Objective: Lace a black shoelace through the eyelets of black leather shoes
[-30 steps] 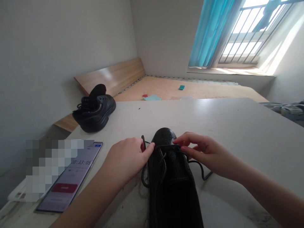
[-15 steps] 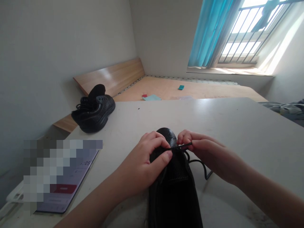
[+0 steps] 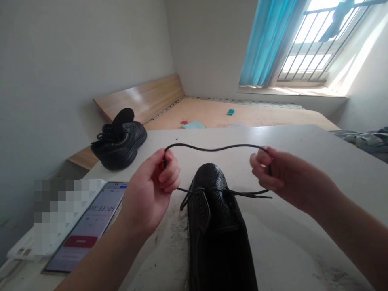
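A black leather shoe (image 3: pixel 212 178) lies on the table in front of me, toe pointing away. Its black shoelace (image 3: pixel 212 150) makes a wide loop in the air beyond the toe, with a strand running across the shoe's lower eyelets. To the left of the shoe, my left hand (image 3: pixel 159 182) is closed round one side of the loop. On the other side, my right hand (image 3: pixel 273 167) pinches the lace with curled fingers. A loose lace end sticks out below the right hand. Both hands are raised clear of the shoe.
Another black shoe (image 3: pixel 119 139) stands at the table's far left corner. A phone (image 3: pixel 81 230) showing a timer lies at the left beside a white, partly blurred object. Beyond the white table (image 3: pixel 291 145) is a wooden bed board (image 3: pixel 257 117) with small cloth-like pieces.
Both hands have moved off the shoe's front, spreading apart to left and right. The lace, earlier pulled short over the shoe, now arches between them.
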{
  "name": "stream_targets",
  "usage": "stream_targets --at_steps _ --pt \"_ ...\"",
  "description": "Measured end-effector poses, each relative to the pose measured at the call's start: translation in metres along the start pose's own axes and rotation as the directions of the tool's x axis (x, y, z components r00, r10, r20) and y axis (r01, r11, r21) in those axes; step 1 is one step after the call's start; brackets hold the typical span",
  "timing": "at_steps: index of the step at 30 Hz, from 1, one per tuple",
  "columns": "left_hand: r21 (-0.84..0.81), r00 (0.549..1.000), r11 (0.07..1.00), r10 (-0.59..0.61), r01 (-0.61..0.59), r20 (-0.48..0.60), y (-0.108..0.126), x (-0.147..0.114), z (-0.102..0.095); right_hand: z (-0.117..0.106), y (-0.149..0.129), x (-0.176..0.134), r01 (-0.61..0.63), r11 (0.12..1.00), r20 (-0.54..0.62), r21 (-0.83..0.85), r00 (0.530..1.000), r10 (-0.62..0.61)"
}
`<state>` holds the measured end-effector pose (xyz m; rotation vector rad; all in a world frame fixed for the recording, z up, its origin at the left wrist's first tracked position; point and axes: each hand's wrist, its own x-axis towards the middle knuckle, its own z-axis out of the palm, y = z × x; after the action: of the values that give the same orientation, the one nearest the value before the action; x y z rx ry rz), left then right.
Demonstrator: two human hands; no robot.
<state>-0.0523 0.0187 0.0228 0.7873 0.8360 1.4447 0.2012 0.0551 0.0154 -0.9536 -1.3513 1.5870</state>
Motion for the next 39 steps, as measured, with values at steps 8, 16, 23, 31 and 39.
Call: stream_targets --at_steps 8,16,23,31,39 --pt "0.986 0.989 -0.08 -0.033 -0.145 0.142 0.002 -0.002 -0.006 0.008 0.012 -0.004 0.032 0.594 0.227 -0.804 0.94 0.256" --pt "0.893 0.976 0.427 -0.093 -0.141 0.199 0.002 0.001 -0.01 -0.004 0.008 0.001 0.015 0.945 -0.042 -0.328 0.999 -0.031" --pt "0.129 0.972 0.989 0.039 -0.07 0.234 0.011 -0.004 -0.004 0.013 0.018 0.0 -0.069 0.956 0.123 0.284 0.992 0.035" --pt "0.79 0.973 0.58 0.02 -0.2 0.231 0.002 -0.007 -0.002 0.015 0.012 -0.004 -0.128 0.904 0.123 0.407 0.989 0.084" --pt "0.959 0.988 -0.266 -0.138 -0.103 0.068 -0.01 -0.001 0.001 0.02 0.019 -0.005 -0.11 0.993 0.093 -0.05 0.989 0.115"
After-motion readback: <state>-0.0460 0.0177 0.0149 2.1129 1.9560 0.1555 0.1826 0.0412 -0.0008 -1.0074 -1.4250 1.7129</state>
